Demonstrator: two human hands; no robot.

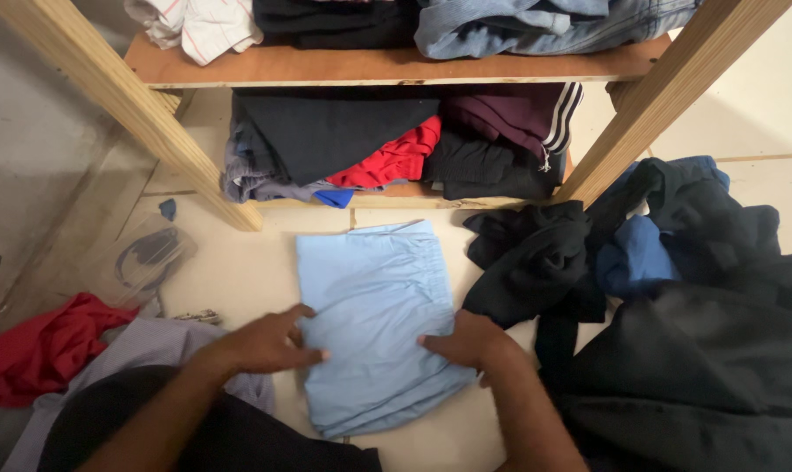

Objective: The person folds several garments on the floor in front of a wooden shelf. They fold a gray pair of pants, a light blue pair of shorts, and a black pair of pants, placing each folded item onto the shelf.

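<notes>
A folded light blue garment [374,301] lies flat on the tiled floor in front of a wooden shelf rack [387,65]. My left hand [269,343] rests on its left edge, fingers spread over the cloth. My right hand [470,341] presses on its right edge, fingers curled onto the fabric. Both hands hold the folded piece by its sides.
The rack's lower shelf holds folded dark, red [392,159] and maroon clothes; jeans [536,26] lie on the upper board. A heap of black and blue clothes [667,288] lies at the right. A red cloth [42,350] and a grey garment lie at the left.
</notes>
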